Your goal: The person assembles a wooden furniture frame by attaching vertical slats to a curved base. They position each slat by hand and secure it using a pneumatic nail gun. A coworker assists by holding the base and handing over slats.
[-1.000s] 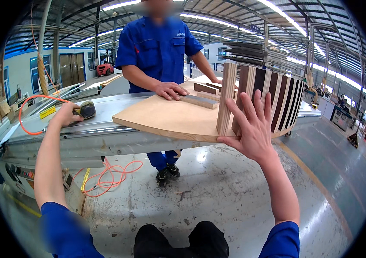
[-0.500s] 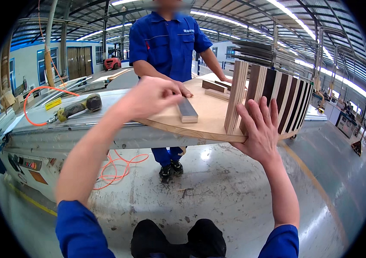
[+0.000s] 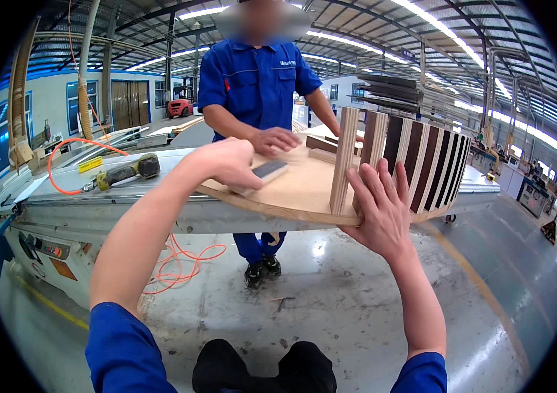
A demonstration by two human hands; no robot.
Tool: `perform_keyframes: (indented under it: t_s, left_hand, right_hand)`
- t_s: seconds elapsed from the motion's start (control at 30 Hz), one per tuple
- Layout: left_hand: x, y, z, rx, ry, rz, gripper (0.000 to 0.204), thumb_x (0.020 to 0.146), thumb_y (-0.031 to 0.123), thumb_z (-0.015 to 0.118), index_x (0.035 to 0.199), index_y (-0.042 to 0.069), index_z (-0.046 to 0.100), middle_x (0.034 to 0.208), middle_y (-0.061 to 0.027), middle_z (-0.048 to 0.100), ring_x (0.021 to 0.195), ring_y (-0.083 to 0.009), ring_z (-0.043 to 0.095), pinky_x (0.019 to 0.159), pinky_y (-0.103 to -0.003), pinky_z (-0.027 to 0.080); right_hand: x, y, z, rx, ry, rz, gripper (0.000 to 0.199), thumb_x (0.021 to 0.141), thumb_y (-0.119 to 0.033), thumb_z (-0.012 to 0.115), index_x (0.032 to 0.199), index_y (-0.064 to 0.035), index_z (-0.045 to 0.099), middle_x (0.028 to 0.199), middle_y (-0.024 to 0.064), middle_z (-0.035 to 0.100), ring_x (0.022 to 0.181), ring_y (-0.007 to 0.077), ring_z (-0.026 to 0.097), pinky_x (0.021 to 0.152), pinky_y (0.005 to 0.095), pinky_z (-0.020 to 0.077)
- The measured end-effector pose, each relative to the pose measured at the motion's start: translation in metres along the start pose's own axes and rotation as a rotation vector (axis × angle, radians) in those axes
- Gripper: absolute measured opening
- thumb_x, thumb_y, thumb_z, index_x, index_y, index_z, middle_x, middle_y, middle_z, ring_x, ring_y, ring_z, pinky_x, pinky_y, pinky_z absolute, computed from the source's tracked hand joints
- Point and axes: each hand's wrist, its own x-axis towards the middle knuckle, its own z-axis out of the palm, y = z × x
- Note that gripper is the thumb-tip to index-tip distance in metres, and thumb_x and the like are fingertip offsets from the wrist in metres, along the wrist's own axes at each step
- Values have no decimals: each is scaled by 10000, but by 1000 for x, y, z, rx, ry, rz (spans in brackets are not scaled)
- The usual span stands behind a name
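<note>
My left hand (image 3: 231,162) is closed on a small plywood block (image 3: 270,171) with a dark grey top, at the near left of a round-edged wooden board (image 3: 305,190). Along the board's right edge stands a curved row of upright plywood strips (image 3: 415,157), alternating pale, brown and black. My right hand (image 3: 383,213) has its fingers stretched and spread against the outer face of these strips, its thumb down by the board's edge. Across the board, a co-worker's blurred hand (image 3: 275,143) hovers near the block; their other hand is mostly hidden behind the strips.
Loose wooden blocks (image 3: 324,147) lie on the board near the co-worker (image 3: 255,85). Left of the board, a power tool (image 3: 128,171) with an orange hose (image 3: 56,157) rests on the machine table (image 3: 180,208). More orange hose (image 3: 177,262) coils on the floor.
My left hand has come down and taken hold of the plywood block, which has shifted left and turned. The co-worker's hand has lifted off the board. My right hand stays against the strips.
</note>
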Motion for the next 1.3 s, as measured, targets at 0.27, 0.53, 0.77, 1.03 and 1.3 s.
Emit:
perform_keyframes:
  t_s: [0.27,0.53,0.77,1.03,1.3]
  left_hand:
    - [-24,-8,22,-1386,256,226,471,1031,327,688,1288,-66,657,1127,-115,705,941,-149,695,806,-297,621]
    - [-5,47,59,-1782,114,517,405,1069,200,639,1356,-77,572,1260,-137,678,1118,-219,712,1066,-396,596]
    - [0,58,61,-1614,204,519,432,936,103,789,1309,-33,620,1201,-86,689,1086,-173,713,1003,-344,597]
    - [0,49,59,-1286,246,485,448,836,65,861,1227,-42,670,1099,-72,718,1021,-138,710,908,-294,596]
    - [1,47,65,-1221,178,460,579,845,194,866,1299,-89,646,1174,-132,719,1037,-175,723,922,-312,577]
  right_hand:
    - [-5,0,-6,27,-22,17,941,712,-468,895,1542,-217,530,1511,87,551,1487,327,439,1295,581,213]
    - [16,16,-41,254,262,0,688,828,-303,863,1450,-123,631,1397,143,615,1210,295,613,1001,437,482]
    - [64,31,-69,435,481,174,127,919,-57,764,1038,-79,801,613,-6,608,494,45,499,456,248,344]
    - [126,24,-68,503,292,187,292,944,-328,760,1062,-65,807,713,66,734,612,143,682,587,290,510]
    - [146,17,-46,360,32,116,476,909,-478,762,1125,-57,815,828,129,782,739,248,764,743,362,599]
